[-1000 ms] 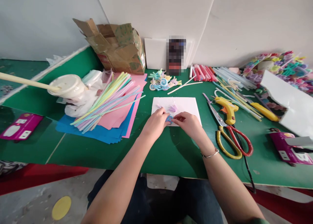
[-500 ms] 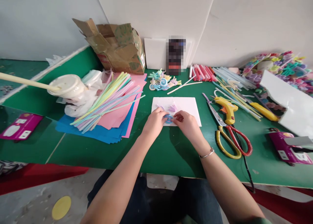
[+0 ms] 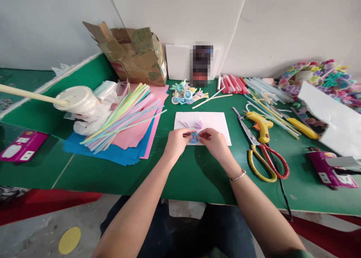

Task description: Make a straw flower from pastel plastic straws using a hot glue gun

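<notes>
My left hand [image 3: 176, 142] and my right hand [image 3: 213, 142] meet over the near edge of a white foam sheet [image 3: 214, 120] on the green table [image 3: 180, 168]. Both pinch a small blue coiled straw piece [image 3: 194, 137] between their fingertips. Just beyond it on the sheet lie pale purple looped straw pieces [image 3: 197, 124]. A thin bracelet [image 3: 237, 175] circles my right wrist.
Pastel straws [image 3: 124, 113] lie on pink and blue paper at left, beside a lidded cup [image 3: 75, 99] and a torn cardboard box [image 3: 134, 54]. Right of the sheet are scissors [image 3: 262, 153], a yellow glue gun [image 3: 261, 125], more straws and a purple stapler [image 3: 329, 168]. Finished coils [image 3: 186, 93] sit behind.
Both hands have shifted slightly nearer to me along the sheet's front edge, still pinching the blue coil. Nothing else on the table moved.
</notes>
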Available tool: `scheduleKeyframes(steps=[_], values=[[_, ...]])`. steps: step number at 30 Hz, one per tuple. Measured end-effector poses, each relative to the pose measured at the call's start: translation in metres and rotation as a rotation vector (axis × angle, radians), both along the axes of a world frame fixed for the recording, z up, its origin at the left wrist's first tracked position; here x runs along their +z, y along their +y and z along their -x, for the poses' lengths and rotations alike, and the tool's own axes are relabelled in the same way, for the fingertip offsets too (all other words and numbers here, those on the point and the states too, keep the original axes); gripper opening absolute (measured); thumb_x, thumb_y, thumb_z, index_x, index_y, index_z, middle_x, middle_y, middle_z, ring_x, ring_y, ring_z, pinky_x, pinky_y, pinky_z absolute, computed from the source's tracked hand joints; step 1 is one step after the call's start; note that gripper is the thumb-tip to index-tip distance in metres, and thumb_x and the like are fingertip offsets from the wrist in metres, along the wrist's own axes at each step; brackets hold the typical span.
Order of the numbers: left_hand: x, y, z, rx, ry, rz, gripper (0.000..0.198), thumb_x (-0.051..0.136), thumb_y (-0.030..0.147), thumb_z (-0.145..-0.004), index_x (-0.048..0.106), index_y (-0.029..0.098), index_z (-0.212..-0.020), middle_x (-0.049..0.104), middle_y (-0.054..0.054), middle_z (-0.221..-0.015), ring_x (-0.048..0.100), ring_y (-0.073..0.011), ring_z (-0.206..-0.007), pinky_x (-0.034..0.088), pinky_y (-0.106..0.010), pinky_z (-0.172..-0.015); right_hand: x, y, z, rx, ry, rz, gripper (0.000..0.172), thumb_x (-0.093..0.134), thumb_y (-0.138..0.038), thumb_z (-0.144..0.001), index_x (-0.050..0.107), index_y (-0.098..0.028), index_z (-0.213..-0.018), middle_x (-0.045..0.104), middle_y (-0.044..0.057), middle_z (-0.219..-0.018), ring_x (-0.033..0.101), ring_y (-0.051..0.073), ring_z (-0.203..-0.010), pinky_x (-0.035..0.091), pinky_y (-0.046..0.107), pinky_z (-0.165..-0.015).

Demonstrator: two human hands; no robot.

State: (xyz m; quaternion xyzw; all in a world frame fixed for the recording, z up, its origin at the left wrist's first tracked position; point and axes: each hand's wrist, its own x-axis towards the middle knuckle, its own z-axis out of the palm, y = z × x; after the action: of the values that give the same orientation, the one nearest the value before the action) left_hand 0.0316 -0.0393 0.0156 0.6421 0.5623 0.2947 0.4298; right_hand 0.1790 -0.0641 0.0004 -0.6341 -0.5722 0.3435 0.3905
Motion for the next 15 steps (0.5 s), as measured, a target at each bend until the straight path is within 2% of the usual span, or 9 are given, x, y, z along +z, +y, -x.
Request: scheduleKeyframes(steps=[3, 7, 9, 12, 15], values=[[-0.0002, 0.0000, -0.0015, 0.043, -0.054, 0.019, 0.018, 0.066, 0.005, -0.071, 0.072, 0.019, -0.081, 0.073, -0.001, -0.077, 0.069, -0.0155, -0.073, 0.056, -0.024, -0.069, 0.0018, 0.0003, 0.0013, -0.030, 0.093, 0.018, 0.004, 0.065, -0.017, -0.067, 0.062, -0.020, -0.068, 0.065, 0.000, -0.066, 0.061, 0.015, -0.062, 0.051, 0.030, -0.062], [0.0008, -0.0015, -0.0026, 0.110, -0.077, -0.084, 0.015, 0.067, 0.006, -0.071, 0.069, 0.018, -0.080, 0.071, -0.001, -0.072, 0.068, -0.0151, -0.069, 0.056, -0.024, -0.066, 0.0051, 0.0001, 0.0042, -0.100, 0.269, 0.074, 0.006, 0.065, -0.021, -0.067, 0.062, -0.019, -0.072, 0.065, 0.000, -0.064, 0.063, 0.015, -0.058, 0.054, 0.030, -0.057], [0.0019, -0.0027, -0.0031, 0.132, -0.093, -0.136, 0.012, 0.067, 0.008, -0.071, 0.068, 0.018, -0.077, 0.071, -0.001, -0.072, 0.068, -0.0154, -0.069, 0.056, -0.025, -0.066, 0.0067, -0.0001, 0.0053, -0.123, 0.362, 0.068, 0.010, 0.066, -0.025, -0.067, 0.062, -0.018, -0.074, 0.066, 0.001, -0.068, 0.065, 0.016, -0.062, 0.056, 0.030, -0.059], [0.0026, -0.0050, -0.0054, 0.131, -0.106, -0.211, 0.010, 0.067, 0.009, -0.072, 0.065, 0.018, -0.077, 0.071, -0.001, -0.074, 0.068, -0.0153, -0.070, 0.056, -0.025, -0.068, 0.0083, 0.0000, 0.0059, -0.123, 0.492, 0.085, 0.017, 0.068, -0.031, -0.067, 0.064, -0.017, -0.077, 0.068, 0.003, -0.074, 0.069, 0.018, -0.071, 0.058, 0.032, -0.065], [0.0000, -0.0084, -0.0099, 0.085, -0.032, -0.320, 0.011, 0.066, 0.009, -0.075, 0.064, 0.018, -0.080, 0.072, -0.002, -0.080, 0.068, -0.0153, -0.072, 0.055, -0.026, -0.069, 0.0087, 0.0007, 0.0055, -0.099, 0.594, 0.163, 0.021, 0.067, -0.035, -0.070, 0.066, -0.017, -0.079, 0.071, 0.004, -0.077, 0.069, 0.017, -0.073, 0.059, 0.033, -0.071]])
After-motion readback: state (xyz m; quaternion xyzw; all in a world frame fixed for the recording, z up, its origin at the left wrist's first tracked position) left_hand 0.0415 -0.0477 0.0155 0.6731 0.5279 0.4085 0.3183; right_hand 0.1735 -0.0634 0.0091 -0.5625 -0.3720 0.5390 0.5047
